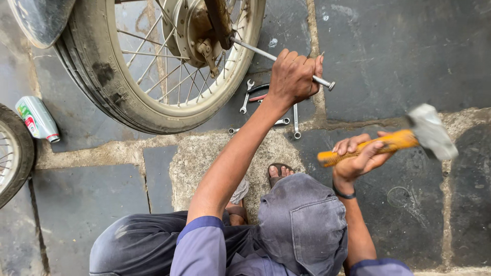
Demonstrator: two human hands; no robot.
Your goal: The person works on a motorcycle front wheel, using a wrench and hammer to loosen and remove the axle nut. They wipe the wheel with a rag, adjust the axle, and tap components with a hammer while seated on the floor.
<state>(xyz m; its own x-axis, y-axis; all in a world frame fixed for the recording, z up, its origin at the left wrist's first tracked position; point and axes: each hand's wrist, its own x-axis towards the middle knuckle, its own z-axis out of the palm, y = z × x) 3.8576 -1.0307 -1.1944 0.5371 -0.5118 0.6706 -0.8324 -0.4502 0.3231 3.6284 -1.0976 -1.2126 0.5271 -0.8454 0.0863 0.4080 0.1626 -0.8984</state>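
A motorcycle wheel (110,97) with spokes and a worn tyre stands at the top left. A long metal axle rod (255,50) sticks out of its hub (197,30) towards the right. My left hand (294,76) is closed around the rod near its outer end (327,83). My right hand (358,158) grips the yellow handle of a hammer (388,144), held to the right of the rod. The grey hammer head (432,132) is blurred by motion.
Several wrenches (295,122) and red-handled pliers (258,97) lie on the stone paving below the rod. A spray can (37,118) lies at the left, beside part of a second tyre (15,153). My sandalled foot (279,173) rests near the wrenches.
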